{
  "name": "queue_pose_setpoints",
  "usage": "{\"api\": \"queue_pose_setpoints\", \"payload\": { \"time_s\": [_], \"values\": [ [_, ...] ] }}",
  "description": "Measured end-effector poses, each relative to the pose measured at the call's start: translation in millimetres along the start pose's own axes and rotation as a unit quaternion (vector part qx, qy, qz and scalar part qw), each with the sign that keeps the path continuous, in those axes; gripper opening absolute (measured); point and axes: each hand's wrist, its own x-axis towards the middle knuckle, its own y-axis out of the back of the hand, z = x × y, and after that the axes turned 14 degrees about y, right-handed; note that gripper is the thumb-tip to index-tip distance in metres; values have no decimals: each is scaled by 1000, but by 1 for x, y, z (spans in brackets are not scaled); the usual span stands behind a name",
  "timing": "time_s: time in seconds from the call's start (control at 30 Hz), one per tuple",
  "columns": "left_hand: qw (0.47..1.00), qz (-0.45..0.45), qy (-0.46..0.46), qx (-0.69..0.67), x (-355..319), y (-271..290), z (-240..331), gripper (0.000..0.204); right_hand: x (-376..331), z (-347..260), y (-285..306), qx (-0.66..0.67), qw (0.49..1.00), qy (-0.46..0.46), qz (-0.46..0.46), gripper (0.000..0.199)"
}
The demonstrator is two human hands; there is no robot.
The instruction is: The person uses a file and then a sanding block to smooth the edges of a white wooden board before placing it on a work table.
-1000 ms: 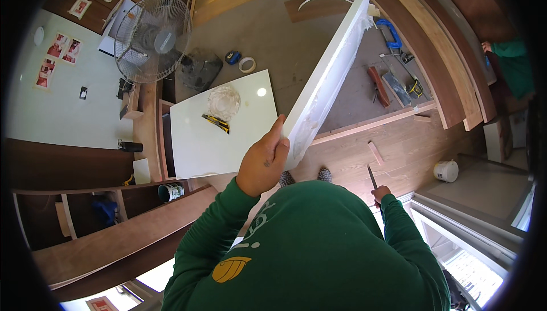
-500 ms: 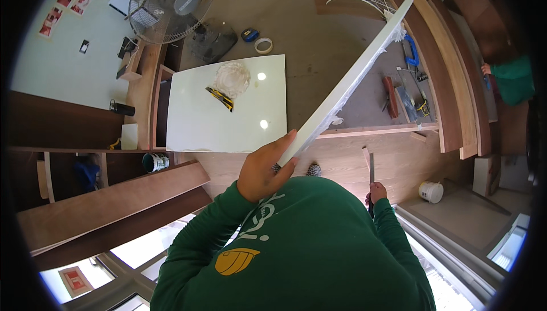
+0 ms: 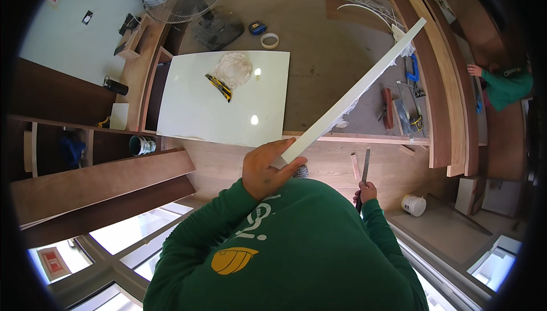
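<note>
My left hand (image 3: 268, 171) grips the near end of a long white panel (image 3: 356, 90), seen along its narrow edge. The panel slants away to the far right, with ragged whitish film hanging along its right side. Low at my right side, my right hand (image 3: 366, 192) is closed round the dark handle of a long flat file (image 3: 366, 166), its blade pointing away from me and apart from the panel. Left of the panel, a yellow and black utility knife (image 3: 219, 88) lies beside a crumpled pale cloth (image 3: 233, 68) on a glossy white board (image 3: 222, 111).
Beyond the board stand a fan (image 3: 219, 31), a blue tape measure (image 3: 257, 28) and a tape roll (image 3: 270, 40). Right of the panel are a blue-framed tool (image 3: 412, 68), a red tool (image 3: 388, 108) and long wooden boards (image 3: 436, 83). Another person's green sleeve (image 3: 504, 88) shows far right. A white bucket (image 3: 413, 205) is nearby.
The view has shifted slightly. The panel's far end sits a little lower and farther right. My right hand and the file appear slightly higher and to the left.
</note>
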Motion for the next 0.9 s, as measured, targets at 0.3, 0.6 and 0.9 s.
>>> {"api": "queue_pose_setpoints", "payload": {
  "time_s": [0.3,0.6,0.9],
  "values": [
    [988,-152,13,-29,16,-10,-37,66,33,-58,28,153,982,107,-4,9],
    [954,-199,-183,-127,47,-36,-80,87,-95,-419,-37,74,903,401,-136,49],
    [917,-237,-237,-214,58,-48,-98,105,22,-520,-245,-120,896,311,-294,56]
  ]
}}
